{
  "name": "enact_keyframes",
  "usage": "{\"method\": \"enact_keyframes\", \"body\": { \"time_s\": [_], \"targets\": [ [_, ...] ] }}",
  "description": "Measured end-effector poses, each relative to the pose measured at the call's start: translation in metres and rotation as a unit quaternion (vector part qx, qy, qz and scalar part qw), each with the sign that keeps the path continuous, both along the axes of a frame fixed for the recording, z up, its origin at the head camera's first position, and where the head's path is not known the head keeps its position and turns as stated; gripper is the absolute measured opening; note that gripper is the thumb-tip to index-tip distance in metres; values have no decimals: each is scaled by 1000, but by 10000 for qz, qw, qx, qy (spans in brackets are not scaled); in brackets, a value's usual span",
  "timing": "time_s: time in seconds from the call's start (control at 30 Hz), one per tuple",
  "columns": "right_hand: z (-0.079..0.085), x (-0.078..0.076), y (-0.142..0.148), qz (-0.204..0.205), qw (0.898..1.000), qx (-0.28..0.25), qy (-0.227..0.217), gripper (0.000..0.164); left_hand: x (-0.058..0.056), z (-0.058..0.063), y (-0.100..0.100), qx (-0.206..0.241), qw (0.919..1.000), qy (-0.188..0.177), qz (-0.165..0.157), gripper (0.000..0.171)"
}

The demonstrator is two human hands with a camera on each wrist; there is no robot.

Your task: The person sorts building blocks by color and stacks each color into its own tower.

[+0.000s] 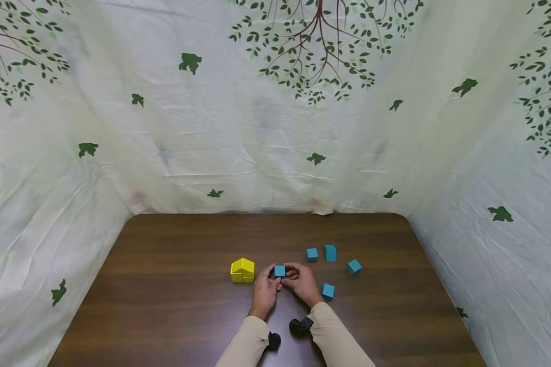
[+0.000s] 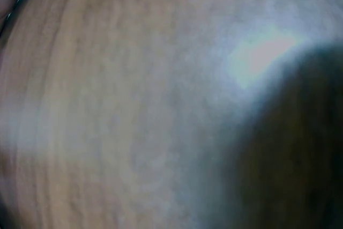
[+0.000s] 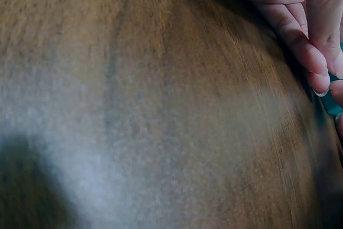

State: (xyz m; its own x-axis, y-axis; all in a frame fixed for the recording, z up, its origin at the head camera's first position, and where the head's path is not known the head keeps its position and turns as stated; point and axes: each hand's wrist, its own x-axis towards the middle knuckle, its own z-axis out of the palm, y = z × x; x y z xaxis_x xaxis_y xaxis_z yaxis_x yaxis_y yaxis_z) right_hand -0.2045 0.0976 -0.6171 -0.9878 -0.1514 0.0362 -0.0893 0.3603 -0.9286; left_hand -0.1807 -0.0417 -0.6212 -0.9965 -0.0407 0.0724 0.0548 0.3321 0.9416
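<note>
Pinching a small blue block, the left hand and the right hand meet low in the middle of the head view. Fingers of both hands curl around it, with their tips on its sides. I cannot tell if its bottom touches the brown counter.

Just left of the left hand sits a yellow house shape. If that hand swings left, it could likely bump the shape and push its parts out of line. Tucked beside the right wrist is a near blue block; pulling that arm back to the right might knock it away. Farther up and right are a blue cube, a tall blue block and a turned blue block.

The pinched block could slip or twist if one hand squeezes harder or lets go first. A leafy cloth hangs behind, filling the top.
</note>
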Motion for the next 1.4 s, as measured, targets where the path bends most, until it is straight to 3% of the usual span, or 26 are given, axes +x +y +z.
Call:
{"method": "enact_keyframes", "body": {
  "time_s": [0.3, 0.53, 0.73, 0.87, 1.07, 1.23, 1.4],
  "targets": [
    [0, 1, 0, -21, 10000, 6, -68, 38, 2, 1, 0, 23, 9999, 108, 40, 39],
    [2, 1, 1, -25, 9998, -54, -176, 40, 2, 2, 0, -24, 10000, -35, 51, 40],
    [19, -2, 7, -133, 9990, -269, -342, 40, 2, 3, 0, -26, 9997, -249, 18, 43],
    [38, -8, 18, -315, 9993, -7, -185, 40, 1, 3, 1, 116, 9995, -293, 13, 44],
    [56, -21, 43, -530, 9979, 383, -40, 43, 2, 2, 1, 172, 9998, -59, 63, 42],
    [52, -31, 57, -463, 9930, 1089, 42, 46, 3, 1, 0, 173, 9998, -5, 70, 42],
    [46, -36, 62, -319, 9887, 1457, -167, 48, 2, 0, 1, 109, 9999, -74, 97, 42]
  ]
}}
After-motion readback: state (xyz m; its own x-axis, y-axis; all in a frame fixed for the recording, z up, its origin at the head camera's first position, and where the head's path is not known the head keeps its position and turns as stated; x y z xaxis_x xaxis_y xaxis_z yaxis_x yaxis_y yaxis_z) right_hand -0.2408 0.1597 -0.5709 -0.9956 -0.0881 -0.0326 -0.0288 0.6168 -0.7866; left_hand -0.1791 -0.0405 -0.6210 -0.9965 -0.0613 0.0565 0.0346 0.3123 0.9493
